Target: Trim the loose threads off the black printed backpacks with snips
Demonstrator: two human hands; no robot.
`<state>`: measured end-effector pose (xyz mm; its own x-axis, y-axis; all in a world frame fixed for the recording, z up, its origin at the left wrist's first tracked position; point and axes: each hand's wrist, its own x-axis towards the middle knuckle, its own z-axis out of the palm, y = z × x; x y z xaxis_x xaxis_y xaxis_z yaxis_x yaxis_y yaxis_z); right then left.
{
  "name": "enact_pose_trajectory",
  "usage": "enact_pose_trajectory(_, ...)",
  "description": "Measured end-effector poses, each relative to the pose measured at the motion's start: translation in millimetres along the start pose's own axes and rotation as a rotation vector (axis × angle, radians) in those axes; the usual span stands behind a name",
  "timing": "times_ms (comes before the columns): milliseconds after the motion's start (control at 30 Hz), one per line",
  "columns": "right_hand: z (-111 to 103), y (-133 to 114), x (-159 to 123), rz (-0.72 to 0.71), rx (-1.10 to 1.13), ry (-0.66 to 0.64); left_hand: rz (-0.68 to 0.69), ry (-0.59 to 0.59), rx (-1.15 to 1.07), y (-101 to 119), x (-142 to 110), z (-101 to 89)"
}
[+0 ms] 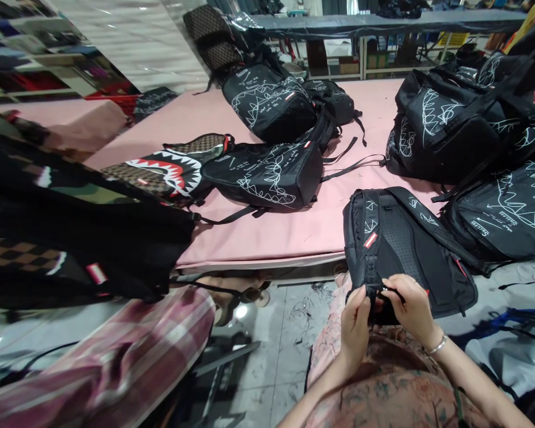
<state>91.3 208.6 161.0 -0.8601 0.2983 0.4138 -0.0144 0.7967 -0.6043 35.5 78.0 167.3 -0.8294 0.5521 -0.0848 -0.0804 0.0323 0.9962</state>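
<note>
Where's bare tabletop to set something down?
The pink tabletop is bare at its front edge, before the middle black backpack and left of the held backpack; also farther back, between the small black bag and the right-hand backpack pile. The right end is crowded.

- Your left hand [355, 318] and right hand [409, 302] partly hide the black webbing [371, 292] they pinch; you cannot tell its end.
- Your forearms [475, 368] leave by the near edge.
- Left, the black bag [129, 223] is blurred and cut off.
- The right backpack [508, 217] is cut off too.
- You'll find the middle backpack's [267, 178] lettering too small.
</note>
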Motion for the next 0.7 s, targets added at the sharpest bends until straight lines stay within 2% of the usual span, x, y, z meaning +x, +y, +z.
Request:
enact_pose_trajectory(100,-1.3,-0.6,-0.3,0.033,0.056,-0.012,-0.04,-0.002,-0.025,-2.2,0.3,-2.3)
enact_pose_trajectory(200,-5.0,1.7,-1.7,0.075,0.292,-0.013,-0.126,-0.039,-0.279,-3.7,3.9,-16.3)
enact_pose_trajectory(300,-8.2,8.8,-0.4,0.269,0.505,0.088,-0.164,-0.151,-0.681,-0.6,16.7,-39.4)
enact_pose_trajectory(333,-8.6,12.0,1.3,0.359,0.539,0.117,-0.184,-0.183,-0.723,0.2,24.1,-46.3)
enact_pose_trajectory(367,-8.6,15.5,3.5,0.438,0.563,0.132,-0.206,-0.181,-0.689,0.2,33.2,-51.8)
enact_pose_trajectory(433,-7.1,22.5,9.0,0.527,0.591,0.126,-0.256,-0.086,-0.479,-4.0,55.6,-56.9)
enact_pose_trajectory(500,-4.1,29.0,14.6,0.541,0.589,0.102,-0.271,0.034,-0.317,-13.7,80.4,-53.6)
enact_pose_trajectory(533,-2.2,32.0,17.0,0.542,0.584,0.091,-0.276,0.053,-0.293,-19.6,91.9,-49.5)
enact_pose_trajectory(633,2.9,41.0,23.3,0.555,0.562,0.048,-0.307,-0.005,-0.293,-34.2,116.1,-31.3)
enact_pose_trajectory(700,4.4,47.2,27.2,0.559,0.538,0.026,-0.319,-0.079,-0.314,-37.2,120.5,-20.0)
